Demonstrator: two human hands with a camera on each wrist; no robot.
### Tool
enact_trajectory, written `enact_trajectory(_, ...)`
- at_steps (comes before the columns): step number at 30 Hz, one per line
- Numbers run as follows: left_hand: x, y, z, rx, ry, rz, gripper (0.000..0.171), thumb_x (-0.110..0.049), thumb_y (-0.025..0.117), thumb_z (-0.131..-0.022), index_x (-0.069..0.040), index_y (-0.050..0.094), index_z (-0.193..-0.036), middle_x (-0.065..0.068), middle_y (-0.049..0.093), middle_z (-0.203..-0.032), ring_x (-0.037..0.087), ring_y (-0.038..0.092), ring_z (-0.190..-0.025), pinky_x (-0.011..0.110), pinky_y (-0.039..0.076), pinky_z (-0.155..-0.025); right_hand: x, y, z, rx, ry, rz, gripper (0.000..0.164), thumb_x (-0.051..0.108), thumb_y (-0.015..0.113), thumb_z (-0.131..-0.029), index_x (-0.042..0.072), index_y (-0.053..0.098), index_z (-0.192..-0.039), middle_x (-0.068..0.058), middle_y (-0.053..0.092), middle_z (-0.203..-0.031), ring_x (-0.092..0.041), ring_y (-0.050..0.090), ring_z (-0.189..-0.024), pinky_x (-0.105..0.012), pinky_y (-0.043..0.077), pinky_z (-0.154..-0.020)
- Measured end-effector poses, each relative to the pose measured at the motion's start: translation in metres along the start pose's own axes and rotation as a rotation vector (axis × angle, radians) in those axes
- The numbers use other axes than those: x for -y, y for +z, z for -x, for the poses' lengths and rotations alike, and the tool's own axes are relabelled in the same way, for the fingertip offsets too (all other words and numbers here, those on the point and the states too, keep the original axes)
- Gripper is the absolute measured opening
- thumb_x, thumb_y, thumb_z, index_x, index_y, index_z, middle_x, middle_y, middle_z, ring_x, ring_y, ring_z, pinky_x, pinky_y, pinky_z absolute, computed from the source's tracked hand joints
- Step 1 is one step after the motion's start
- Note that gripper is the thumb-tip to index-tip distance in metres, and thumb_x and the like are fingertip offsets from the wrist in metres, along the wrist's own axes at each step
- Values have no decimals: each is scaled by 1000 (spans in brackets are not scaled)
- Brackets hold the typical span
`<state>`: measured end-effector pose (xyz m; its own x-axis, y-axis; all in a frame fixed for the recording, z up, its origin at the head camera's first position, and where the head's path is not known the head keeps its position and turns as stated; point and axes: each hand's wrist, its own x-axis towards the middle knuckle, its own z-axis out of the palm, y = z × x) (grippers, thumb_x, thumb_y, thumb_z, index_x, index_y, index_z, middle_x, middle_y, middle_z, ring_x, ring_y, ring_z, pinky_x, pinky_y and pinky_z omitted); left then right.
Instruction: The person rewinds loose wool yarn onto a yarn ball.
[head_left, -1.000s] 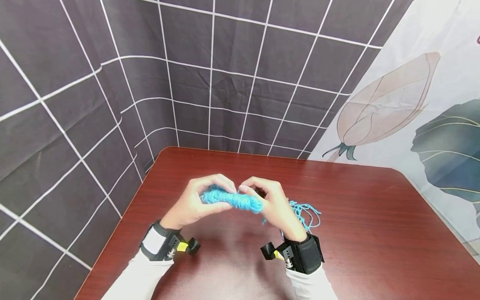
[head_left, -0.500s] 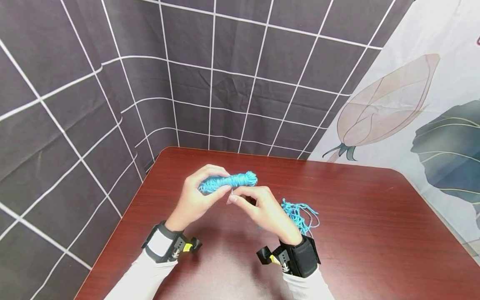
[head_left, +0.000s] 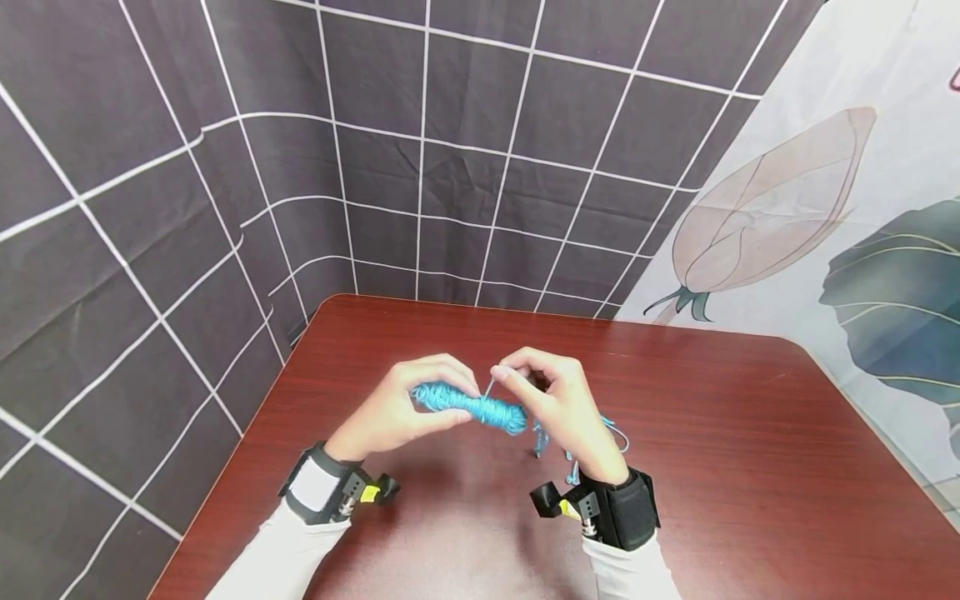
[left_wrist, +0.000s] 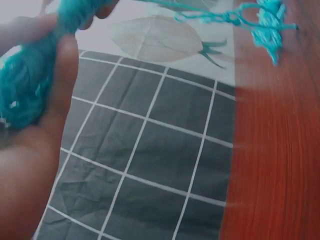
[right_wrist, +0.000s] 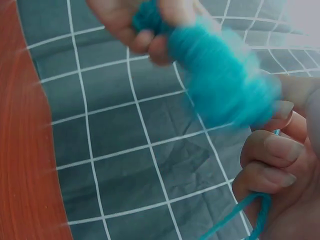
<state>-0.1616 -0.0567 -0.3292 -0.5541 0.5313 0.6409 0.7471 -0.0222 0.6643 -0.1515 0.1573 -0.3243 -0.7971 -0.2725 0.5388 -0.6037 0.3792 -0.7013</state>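
From the head, you see a shiny red-brown table (head_left: 750, 433) with rounded back corners and thin dark lines in its wood. Behind it and on the left hangs a dark grey cloth (head_left: 465, 158) with white lines making big squares, a bit wrinkly. On the right is a white cloth (head_left: 795, 67) with a big pale pink flower bud (head_left: 772, 200) and a blue-green leaf (head_left: 907, 292). The blue yarn bundle (head_left: 498, 412) is up in the air over the table. The left hand (head_left: 401, 404) grips one end of it between thumb and fingers. The right hand (head_left: 558, 400) pinches a thin strand (head_left: 489, 387) that comes from its middle. Some loose yarn (head_left: 539, 440) shows around the right wrist. From the left wrist, the table runs down the right side, with blue yarn at its top, and the squares fill the middle. From the right wrist, the table is a strip on the left, the bundle is blurry, and yarn loops by the right hand's curled fingers.
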Motion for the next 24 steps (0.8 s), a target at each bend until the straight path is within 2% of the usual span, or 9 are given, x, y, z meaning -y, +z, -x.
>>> enact_trajectory(3,-1,0,1,38,17,72,23,2,73,-72,-3,66,-93,7,65,-91,17,57,-87,32,52,-71,-4,1,0,-4,-13,18,12,29,64,-86,18,69,-87,5,44,-54,-11,34,-47,-27,29,-42)
enact_trajectory(5,-1,-1,1,32,18,115,24,4,72,-72,-2,65,-94,8,65,-91,19,57,-87,31,52,-70,-7,4,-1,10,-26,13,12,28,63,-86,17,69,-87,5,47,-56,-10,36,-48,-27,30,-43)
enact_trajectory(8,-3,-1,1,-35,10,174,25,9,71,-71,2,64,-94,13,64,-92,24,58,-88,29,53,-71,-10,12,-2,52,-46,-6,9,23,63,-87,16,69,-86,4,56,-62,-10,44,-51,-25,37,-45)
enact_trajectory(11,-3,-2,0,-154,-18,195,25,13,70,-70,6,62,-93,17,64,-93,28,58,-88,27,53,-71,-11,21,-2,86,-60,4,8,11,61,-87,14,68,-88,2,64,-71,-9,52,-61,-27,46,-54)
enact_trajectory(13,-3,-2,-1,-241,-46,166,25,12,70,-71,7,62,-94,18,64,-94,28,58,-88,25,53,-71,-10,27,-3,102,-59,28,12,6,58,-88,12,69,-89,1,64,-73,-8,51,-64,-28,47,-58)
enact_trajectory(15,-3,-3,-2,-319,-79,116,26,9,70,-72,6,63,-96,17,64,-95,26,58,-88,23,53,-71,-9,31,-3,123,-47,44,14,6,56,-90,10,69,-88,-1,60,-68,-7,49,-61,-28,45,-57)
enact_trajectory(18,-1,-3,-2,-398,-116,10,27,4,72,-74,4,64,-99,14,65,-96,21,59,-87,22,53,-71,-5,35,-2,158,-27,45,14,10,55,-91,8,68,-85,-1,55,-63,-8,43,-54,-28,41,-52)
enact_trajectory(21,6,-2,-1,-403,-122,-124,26,-2,73,-74,-1,66,-99,9,66,-95,17,58,-87,26,52,-71,-1,33,-2,171,-27,55,14,12,56,-91,9,66,-82,0,56,-65,-9,42,-54,-28,41,-51)
enact_trajectory(24,21,-1,3,-323,-111,-234,24,-11,75,-75,-10,69,-98,2,65,-96,13,57,-89,30,51,-72,3,27,-2,144,-28,68,13,16,58,-90,11,66,-81,2,59,-69,-8,44,-58,-26,40,-52)
